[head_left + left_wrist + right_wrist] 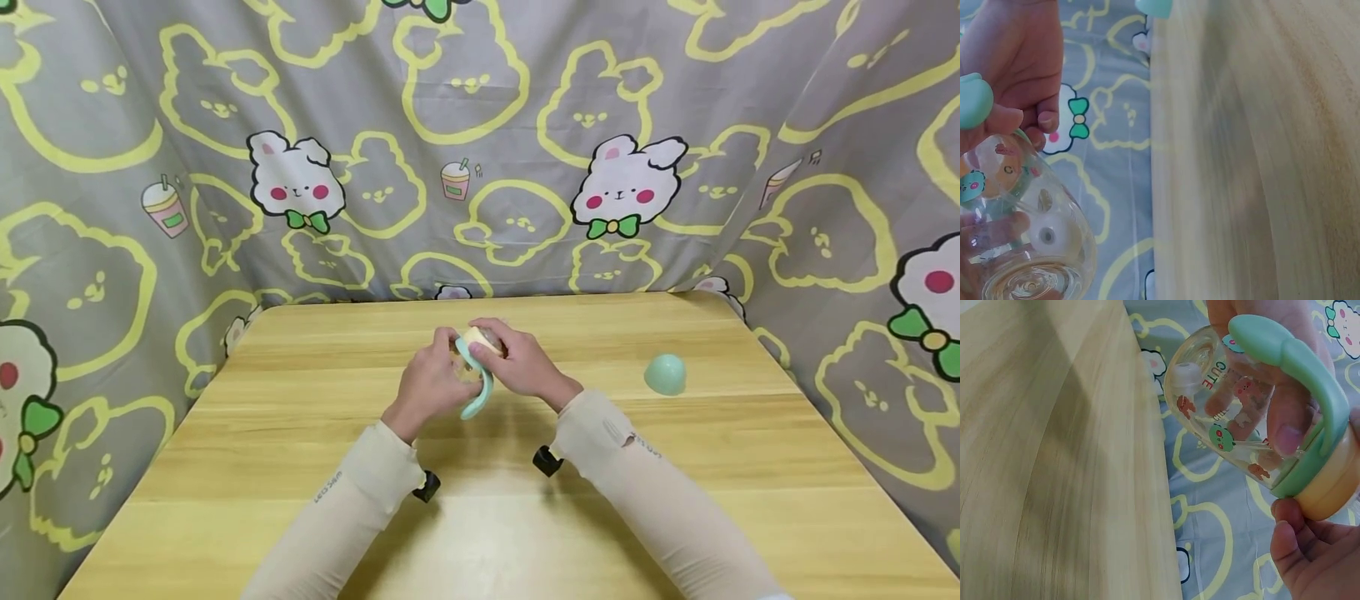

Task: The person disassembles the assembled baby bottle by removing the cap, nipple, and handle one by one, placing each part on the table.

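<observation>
A clear baby bottle [1194, 403] with small cartoon prints is held tilted above the table between both hands. It has a mint-green handle [1329, 394] and a cream screw collar [1329, 490]. My left hand [431, 379] grips the bottle body; fingers show through the clear wall in the left wrist view. My right hand [528, 362] pinches the collar, thumb and fingers on its edge. In the right wrist view, a small white piece [1186, 376] shows inside the bottle near its base. The top beyond the collar is mostly hidden by the right hand.
A mint-green dome-shaped cap [665, 375] stands on the wooden table [300, 450], to the right of the hands. A grey curtain [517, 275] with cartoon rabbits hangs along the table's back and sides. Small black cameras [548, 460] sit under both wrists.
</observation>
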The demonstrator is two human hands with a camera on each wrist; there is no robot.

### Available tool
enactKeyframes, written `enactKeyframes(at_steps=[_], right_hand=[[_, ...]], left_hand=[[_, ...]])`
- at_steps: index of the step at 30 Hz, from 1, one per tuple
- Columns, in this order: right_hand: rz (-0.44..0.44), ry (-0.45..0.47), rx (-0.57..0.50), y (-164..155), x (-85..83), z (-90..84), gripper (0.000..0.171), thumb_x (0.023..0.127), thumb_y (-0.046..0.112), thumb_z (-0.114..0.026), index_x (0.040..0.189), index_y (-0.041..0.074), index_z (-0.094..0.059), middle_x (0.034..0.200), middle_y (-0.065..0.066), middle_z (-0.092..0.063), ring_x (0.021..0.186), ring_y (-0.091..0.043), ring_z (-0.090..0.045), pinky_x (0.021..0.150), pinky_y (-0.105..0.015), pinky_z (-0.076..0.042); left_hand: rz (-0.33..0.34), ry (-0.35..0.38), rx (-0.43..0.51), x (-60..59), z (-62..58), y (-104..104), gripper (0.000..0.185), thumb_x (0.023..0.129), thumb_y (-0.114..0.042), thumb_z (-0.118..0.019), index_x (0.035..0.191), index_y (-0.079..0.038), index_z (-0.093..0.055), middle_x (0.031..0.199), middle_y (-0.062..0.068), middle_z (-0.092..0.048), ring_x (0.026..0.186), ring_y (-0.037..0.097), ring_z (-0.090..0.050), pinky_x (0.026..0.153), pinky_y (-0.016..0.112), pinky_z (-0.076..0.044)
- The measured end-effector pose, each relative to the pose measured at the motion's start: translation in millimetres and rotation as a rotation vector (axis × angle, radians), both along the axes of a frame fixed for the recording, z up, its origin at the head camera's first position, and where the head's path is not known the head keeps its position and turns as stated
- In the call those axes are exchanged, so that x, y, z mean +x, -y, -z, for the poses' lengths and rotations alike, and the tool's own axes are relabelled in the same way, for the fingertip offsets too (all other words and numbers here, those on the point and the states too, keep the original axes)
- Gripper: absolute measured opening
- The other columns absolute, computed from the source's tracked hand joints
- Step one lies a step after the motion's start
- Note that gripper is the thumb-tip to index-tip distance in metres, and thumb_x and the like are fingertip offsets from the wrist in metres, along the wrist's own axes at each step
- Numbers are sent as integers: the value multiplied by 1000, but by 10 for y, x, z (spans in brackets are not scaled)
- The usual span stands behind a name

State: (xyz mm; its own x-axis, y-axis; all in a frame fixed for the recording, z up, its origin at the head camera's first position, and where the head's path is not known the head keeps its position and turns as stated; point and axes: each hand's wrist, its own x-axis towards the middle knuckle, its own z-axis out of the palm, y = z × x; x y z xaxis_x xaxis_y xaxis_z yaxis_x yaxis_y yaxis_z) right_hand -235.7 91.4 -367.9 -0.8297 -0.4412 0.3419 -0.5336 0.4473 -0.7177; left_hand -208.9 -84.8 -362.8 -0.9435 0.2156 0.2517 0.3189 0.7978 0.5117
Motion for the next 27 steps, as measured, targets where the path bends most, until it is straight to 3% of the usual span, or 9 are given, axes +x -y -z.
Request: enactKeyframes(at_steps=[9, 18, 27], right_hand=[[-45, 94, -54, 29, -6, 4, 41, 101, 34, -49, 138, 16, -48, 103, -10, -59, 80, -21, -55, 68, -37, -47], [21, 83, 35, 85, 5, -31, 43, 104, 42, -33, 130, 12, -49, 104, -11, -62, 90, -24, -60, 79, -42, -47], [12, 111, -6, 116, -2, -53, 38, 105, 38, -34, 125, 11, -51, 96, -6, -59, 78, -20, -55, 70, -35, -46]], left_hand=[[-14, -21, -28, 0, 0, 5, 70, 70, -38, -80, 121, -4, -45, 73, 2, -52, 56, 18, -47, 52, 31, -39], [-14, -238, -131, 47, 9, -33, 65, 65, -34, -83, 111, -1, -51, 68, -2, -52, 51, 14, -46, 47, 31, -39], [-28, -178, -120, 45, -33, -30, 66, 66, -34, -82, 115, -2, -50, 70, -2, -53, 53, 16, -48, 50, 32, -41]])
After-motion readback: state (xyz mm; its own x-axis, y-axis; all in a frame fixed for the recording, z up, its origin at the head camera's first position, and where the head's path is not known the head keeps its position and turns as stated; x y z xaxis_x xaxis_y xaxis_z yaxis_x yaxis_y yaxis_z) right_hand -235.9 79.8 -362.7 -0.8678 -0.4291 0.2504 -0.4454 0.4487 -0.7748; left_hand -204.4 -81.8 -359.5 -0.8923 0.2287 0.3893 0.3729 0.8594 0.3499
